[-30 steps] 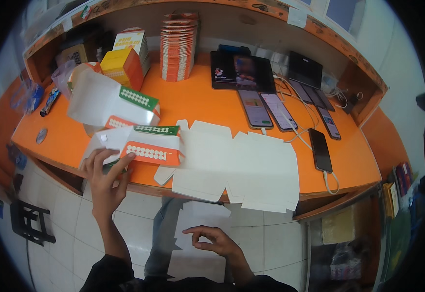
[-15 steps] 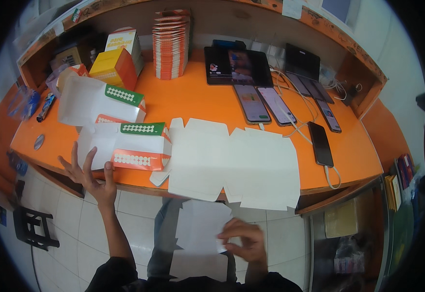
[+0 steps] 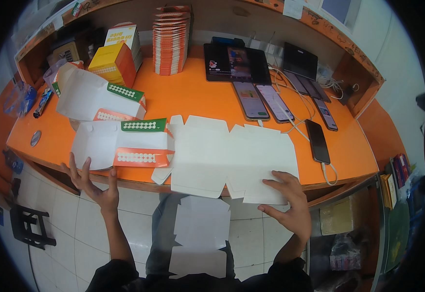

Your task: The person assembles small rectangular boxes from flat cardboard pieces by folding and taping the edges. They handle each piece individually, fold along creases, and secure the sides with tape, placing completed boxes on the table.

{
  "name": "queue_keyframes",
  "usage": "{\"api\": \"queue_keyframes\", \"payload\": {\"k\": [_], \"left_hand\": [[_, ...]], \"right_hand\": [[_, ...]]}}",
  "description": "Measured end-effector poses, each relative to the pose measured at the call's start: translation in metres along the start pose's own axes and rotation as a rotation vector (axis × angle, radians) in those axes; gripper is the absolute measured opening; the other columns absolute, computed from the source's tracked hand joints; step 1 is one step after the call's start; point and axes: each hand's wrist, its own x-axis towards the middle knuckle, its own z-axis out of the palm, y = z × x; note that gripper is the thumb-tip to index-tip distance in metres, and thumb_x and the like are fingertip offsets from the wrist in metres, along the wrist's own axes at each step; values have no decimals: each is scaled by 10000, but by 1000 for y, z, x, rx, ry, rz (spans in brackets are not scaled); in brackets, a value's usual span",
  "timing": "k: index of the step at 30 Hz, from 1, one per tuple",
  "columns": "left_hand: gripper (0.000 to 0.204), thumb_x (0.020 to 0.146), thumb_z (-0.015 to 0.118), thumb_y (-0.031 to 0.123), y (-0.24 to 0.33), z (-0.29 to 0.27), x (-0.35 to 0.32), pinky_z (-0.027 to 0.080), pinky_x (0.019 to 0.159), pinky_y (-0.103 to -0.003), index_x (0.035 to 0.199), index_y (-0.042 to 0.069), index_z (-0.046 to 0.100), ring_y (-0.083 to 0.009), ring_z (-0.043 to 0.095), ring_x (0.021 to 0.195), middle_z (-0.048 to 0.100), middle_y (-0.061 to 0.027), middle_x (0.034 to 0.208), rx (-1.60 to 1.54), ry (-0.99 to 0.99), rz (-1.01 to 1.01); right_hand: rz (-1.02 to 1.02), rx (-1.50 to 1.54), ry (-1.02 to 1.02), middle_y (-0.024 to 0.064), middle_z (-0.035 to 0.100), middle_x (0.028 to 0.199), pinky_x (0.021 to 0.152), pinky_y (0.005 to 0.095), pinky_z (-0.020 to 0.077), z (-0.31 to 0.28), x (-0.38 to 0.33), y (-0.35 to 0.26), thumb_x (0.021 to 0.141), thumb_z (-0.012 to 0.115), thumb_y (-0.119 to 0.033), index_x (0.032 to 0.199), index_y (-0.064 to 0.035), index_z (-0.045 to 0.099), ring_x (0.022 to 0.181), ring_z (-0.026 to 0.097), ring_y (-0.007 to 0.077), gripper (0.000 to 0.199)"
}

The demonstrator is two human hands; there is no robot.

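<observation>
My left hand (image 3: 95, 187) is open, fingers spread, at the near edge of a partly folded carton (image 3: 96, 141) with green and orange dotted sides; I cannot tell whether the fingertips touch it. Right of that carton a flat, unfolded box blank (image 3: 200, 155) lies white side up, overhanging the front edge of the desk. My right hand (image 3: 290, 202) is open over the blank's near right corner, thumb apart from the fingers. Another blank (image 3: 203, 221) rests across my lap. Behind the first carton stands a second half-folded carton (image 3: 88, 95), its lid raised.
On the orange desk (image 3: 173, 97), a tall stack of folded cartons (image 3: 169, 44) and a yellow box (image 3: 110, 63) stand at the back. Tablets (image 3: 237, 63), several phones (image 3: 251, 102) and white cables (image 3: 297, 132) occupy the right. A black stool (image 3: 30, 226) is at lower left.
My right hand has moved up and right from the lap blank to the desk blank, its fingers opening. My left hand has shifted slightly down, still spread. The cartons look much the same.
</observation>
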Motion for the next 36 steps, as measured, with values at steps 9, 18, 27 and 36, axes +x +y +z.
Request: {"api": "queue_keyframes", "payload": {"k": [9, 18, 27, 36], "left_hand": [[582, 776, 726, 215, 10, -4, -1, 122, 1150, -554, 1275, 215, 427, -331, 110, 1418, 278, -72, 1489, -47, 37, -11], [475, 783, 683, 157, 23, -8, -42, 193, 1110, -563, 1188, 204, 440, -378, 217, 1357, 391, -106, 1320, -157, 83, 34], [543, 753, 714, 164, 79, -18, -156, 313, 994, -467, 1223, 77, 457, -362, 406, 1197, 434, -176, 1258, -433, -963, -164], [589, 756, 688, 66, 77, -14, -171, 282, 996, -458, 1285, 103, 431, -330, 402, 1221, 441, -141, 1289, -510, -1171, -389]], "right_hand": [[-46, -130, -86, 89, 651, 1144, 960, 420, 421, 1, -1, 9, 569, 826, -302, 1083, -127, 689, 1193, 514, 314, 560], [-40, 4, -18, 75, 669, 1110, 956, 417, 407, 1, -6, 16, 614, 836, -274, 1060, -131, 700, 1178, 530, 282, 488], [-226, 1229, -396, 193, 643, 1106, 924, 424, 418, 48, -49, 39, 688, 770, -94, 996, -16, 701, 1089, 575, 321, 326], [270, 451, -292, 135, 579, 1214, 972, 429, 396, 220, -40, 72, 801, 709, -251, 1164, -75, 608, 1136, 538, 284, 416]]}}
